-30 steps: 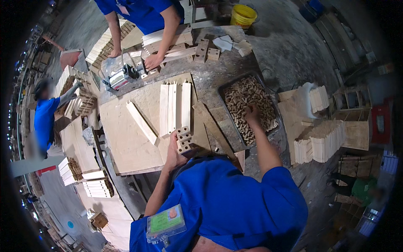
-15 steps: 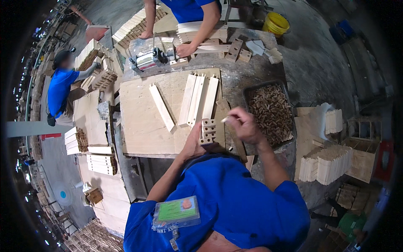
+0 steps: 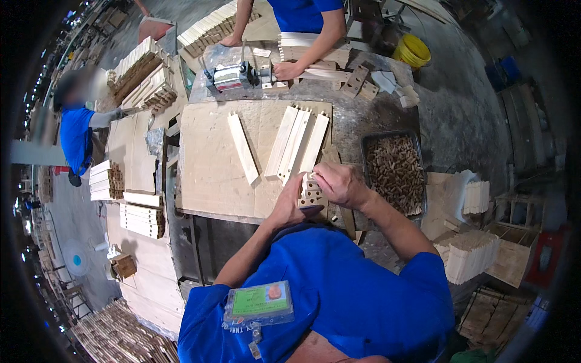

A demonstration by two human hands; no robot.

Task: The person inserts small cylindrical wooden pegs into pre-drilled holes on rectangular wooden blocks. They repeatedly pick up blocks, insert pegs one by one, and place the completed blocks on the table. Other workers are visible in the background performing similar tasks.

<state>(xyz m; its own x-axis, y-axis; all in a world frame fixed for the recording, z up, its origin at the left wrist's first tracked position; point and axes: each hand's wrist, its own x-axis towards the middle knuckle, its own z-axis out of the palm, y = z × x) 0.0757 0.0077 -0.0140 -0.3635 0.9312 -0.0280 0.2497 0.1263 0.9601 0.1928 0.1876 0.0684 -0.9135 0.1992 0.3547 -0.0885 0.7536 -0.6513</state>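
My left hand (image 3: 285, 204) is wrapped round a small bundle of pale wooden slats (image 3: 311, 195), their drilled ends facing up. At the top of that bundle my right hand (image 3: 344, 184) pinches, thumb and fingers pressed together. The wooden dowel seen in these fingers a moment ago is now mostly hidden by them. Beyond the bundle, several slats (image 3: 298, 144) with small pegs at their far ends lie side by side on a cardboard sheet (image 3: 206, 157). A single slat (image 3: 243, 148) lies apart to their left.
A black tray (image 3: 365, 151) full of brown dowels (image 3: 393, 172) stands right of my right hand. Across the table, a co-worker's hand (image 3: 287, 71) is at a metal clamping device (image 3: 233, 77). Stacked slats (image 3: 142, 222) lie left; more stacks (image 3: 469, 254) stand right.
My right hand has moved left and down from beside the bundle onto its end, taking the dowel with it. The view has shifted; my left hand still grips the bundle.
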